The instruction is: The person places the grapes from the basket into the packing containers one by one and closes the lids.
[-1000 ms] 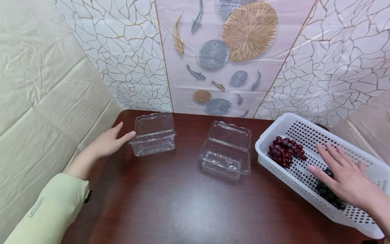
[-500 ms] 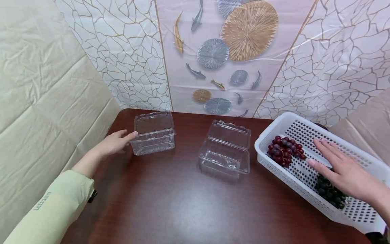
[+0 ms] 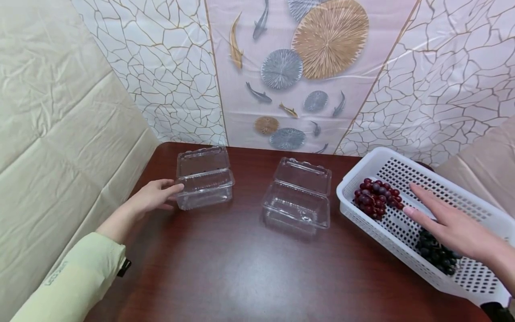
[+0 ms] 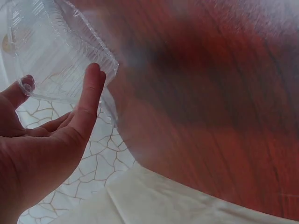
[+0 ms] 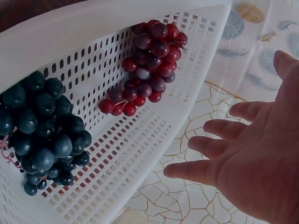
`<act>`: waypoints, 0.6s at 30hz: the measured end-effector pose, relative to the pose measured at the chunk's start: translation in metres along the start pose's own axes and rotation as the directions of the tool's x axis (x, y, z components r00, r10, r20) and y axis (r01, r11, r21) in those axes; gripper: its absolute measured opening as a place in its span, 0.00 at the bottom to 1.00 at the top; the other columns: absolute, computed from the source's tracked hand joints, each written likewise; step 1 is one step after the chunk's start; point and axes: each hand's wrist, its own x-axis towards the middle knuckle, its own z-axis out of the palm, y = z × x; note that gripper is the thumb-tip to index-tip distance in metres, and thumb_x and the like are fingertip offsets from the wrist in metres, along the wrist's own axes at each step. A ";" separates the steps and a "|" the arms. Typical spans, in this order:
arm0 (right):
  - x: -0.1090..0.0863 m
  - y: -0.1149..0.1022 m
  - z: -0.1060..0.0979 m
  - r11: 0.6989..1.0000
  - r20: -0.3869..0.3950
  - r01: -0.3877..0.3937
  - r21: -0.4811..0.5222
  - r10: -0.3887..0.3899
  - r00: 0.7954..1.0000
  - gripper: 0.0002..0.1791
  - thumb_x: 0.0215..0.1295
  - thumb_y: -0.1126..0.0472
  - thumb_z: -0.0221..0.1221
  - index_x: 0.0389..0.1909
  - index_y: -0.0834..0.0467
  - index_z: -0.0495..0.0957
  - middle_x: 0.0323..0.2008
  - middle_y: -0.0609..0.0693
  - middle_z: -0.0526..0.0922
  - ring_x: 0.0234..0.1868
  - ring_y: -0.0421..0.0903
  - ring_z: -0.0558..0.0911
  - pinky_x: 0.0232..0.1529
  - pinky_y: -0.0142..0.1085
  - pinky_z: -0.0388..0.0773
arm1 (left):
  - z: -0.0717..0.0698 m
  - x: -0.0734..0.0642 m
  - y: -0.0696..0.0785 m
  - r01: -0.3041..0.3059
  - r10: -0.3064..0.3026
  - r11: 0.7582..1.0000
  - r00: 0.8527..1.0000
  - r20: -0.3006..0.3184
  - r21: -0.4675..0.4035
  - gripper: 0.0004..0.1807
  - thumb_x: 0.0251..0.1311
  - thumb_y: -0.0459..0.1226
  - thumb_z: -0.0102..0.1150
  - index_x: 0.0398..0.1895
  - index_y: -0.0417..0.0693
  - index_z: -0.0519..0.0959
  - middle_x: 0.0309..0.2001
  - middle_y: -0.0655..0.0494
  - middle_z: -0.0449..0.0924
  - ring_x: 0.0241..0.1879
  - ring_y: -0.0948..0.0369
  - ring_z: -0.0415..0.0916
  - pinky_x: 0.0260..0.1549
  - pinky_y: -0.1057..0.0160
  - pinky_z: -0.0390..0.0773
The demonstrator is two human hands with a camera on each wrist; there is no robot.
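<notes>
My left hand (image 3: 154, 197) is at the left end of a clear plastic clamshell container (image 3: 205, 197) with its lid raised. In the left wrist view, the thumb lies at the rim and the index finger lies along the wall of that clamshell (image 4: 51, 51), pinching its end. Over the white perforated basket (image 3: 374, 235), my right hand (image 3: 454, 228) hovers with fingers extended, holding nothing. Inside the basket are a bunch of red grapes (image 3: 376, 200) and, partly under the right hand, a bunch of black grapes (image 3: 436, 255). Both bunches show fully in the right wrist view.
A second clear clamshell (image 3: 297, 205), lid up, stands mid-table between the first one and the basket. The dark red-brown table (image 3: 241, 268) is bordered by a patterned backdrop (image 3: 281, 107) behind and a cream cloth (image 3: 68, 116) on the left.
My left hand has moved right and down onto the left clamshell, whose front has shifted slightly toward me. Above the basket, my right hand has turned and drifted a little left.
</notes>
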 end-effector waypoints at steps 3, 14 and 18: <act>0.002 0.000 0.001 1.000 -0.001 0.004 0.005 -0.004 1.000 0.41 0.88 0.49 0.46 0.88 0.57 0.36 0.84 0.72 0.40 0.80 0.80 0.44 0.81 0.70 0.27 | 0.003 -0.001 -0.004 -0.011 0.011 0.999 1.000 -0.005 -0.039 0.44 0.83 0.47 0.53 0.80 0.20 0.49 0.73 0.22 0.66 0.61 0.39 0.82 0.55 0.49 0.90; 0.009 0.001 -0.007 0.998 0.065 -0.061 -0.010 0.062 0.996 0.41 0.88 0.45 0.43 0.88 0.53 0.35 0.81 0.76 0.45 0.72 0.87 0.54 0.66 0.85 0.52 | 0.015 -0.006 -0.016 -0.017 0.008 0.982 0.999 -0.045 -0.188 0.37 0.79 0.34 0.56 0.78 0.19 0.53 0.67 0.22 0.73 0.47 0.60 0.87 0.49 0.59 0.92; 0.012 0.002 -0.011 0.996 0.086 -0.082 -0.026 0.084 0.993 0.40 0.88 0.44 0.40 0.88 0.53 0.35 0.80 0.78 0.48 0.69 0.89 0.57 0.62 0.85 0.57 | 0.018 -0.007 -0.022 -0.038 0.025 0.980 0.997 -0.069 -0.196 0.35 0.78 0.32 0.57 0.77 0.19 0.56 0.62 0.25 0.79 0.48 0.59 0.87 0.47 0.60 0.92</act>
